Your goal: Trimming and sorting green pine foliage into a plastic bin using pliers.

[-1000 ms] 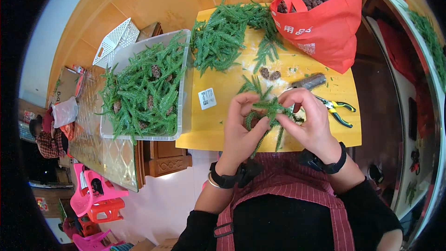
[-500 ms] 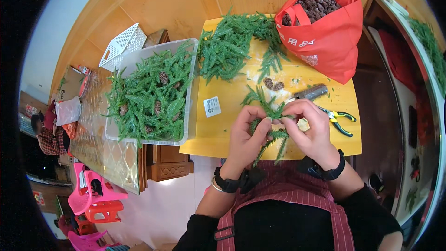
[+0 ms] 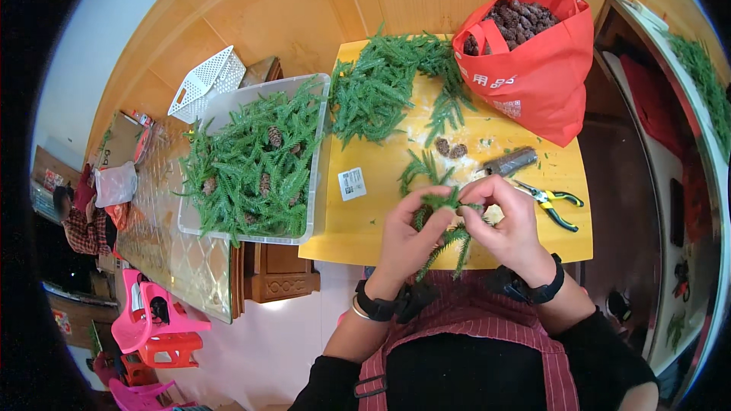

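Over the near edge of the yellow board (image 3: 354, 234), both hands meet around an artificial pine sprig (image 3: 454, 237). My left hand (image 3: 411, 232) pinches it from the left. The fingers of my right hand (image 3: 509, 221) are closed on the middle of the same sprig, and the fingertips hide what lies between them. Just beyond, two small pine cones (image 3: 451, 148) lie on the board. To the right are a dark cylindrical roll (image 3: 512, 160) and pliers (image 3: 560, 204) with yellow and black handles.
At left stands a clear plastic bin (image 3: 324, 137) of green sprigs and pine cones. More loose sprigs (image 3: 373, 95) are heaped at the board's back. A red bag (image 3: 537, 80) of pine cones stands back right. A white label (image 3: 352, 183) lies left; pink chairs (image 3: 156, 312) stand beyond.
The view has shifted slightly, so the board and bin sit a little lower. Both hands keep hold of the sprig, with small finger movements at its middle.
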`<control>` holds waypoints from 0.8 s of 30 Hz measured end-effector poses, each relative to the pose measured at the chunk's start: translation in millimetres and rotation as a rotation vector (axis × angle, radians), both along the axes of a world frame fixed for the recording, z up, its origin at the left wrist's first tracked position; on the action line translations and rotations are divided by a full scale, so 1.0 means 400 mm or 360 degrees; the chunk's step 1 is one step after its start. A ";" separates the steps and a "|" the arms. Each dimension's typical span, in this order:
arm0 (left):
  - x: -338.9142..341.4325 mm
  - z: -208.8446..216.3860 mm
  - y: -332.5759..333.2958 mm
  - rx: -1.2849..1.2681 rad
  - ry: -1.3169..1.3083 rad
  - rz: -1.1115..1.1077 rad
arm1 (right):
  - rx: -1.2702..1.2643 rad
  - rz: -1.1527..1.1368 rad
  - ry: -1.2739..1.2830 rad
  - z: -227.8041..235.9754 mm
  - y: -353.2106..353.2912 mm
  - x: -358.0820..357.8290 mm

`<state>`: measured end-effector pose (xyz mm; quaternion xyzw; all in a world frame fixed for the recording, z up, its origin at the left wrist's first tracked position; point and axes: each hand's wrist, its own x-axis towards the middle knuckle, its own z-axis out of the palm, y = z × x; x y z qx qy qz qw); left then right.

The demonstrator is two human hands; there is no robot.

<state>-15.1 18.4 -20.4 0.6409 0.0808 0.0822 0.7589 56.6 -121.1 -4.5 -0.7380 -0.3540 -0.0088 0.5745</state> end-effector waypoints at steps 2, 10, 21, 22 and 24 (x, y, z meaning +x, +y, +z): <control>0.005 -0.001 0.002 -0.0133 0.0016 0.0023 | 0.0031 0.0024 0.0049 -0.002 0.003 0.001; 0.015 -0.025 0.020 -0.0737 0.0120 -0.0044 | -0.0077 0.0097 0.0150 0.004 -0.008 0.018; 0.031 -0.007 0.046 -0.1124 -0.0109 -0.0625 | 0.0170 0.0697 0.0495 0.016 -0.037 0.056; 0.031 -0.009 0.042 -0.1123 -0.0106 -0.0631 | 0.0281 0.0860 0.0461 0.018 -0.038 0.062; 0.021 -0.016 0.035 -0.0498 -0.0113 -0.0610 | 0.0246 0.0939 0.0386 0.019 -0.038 0.073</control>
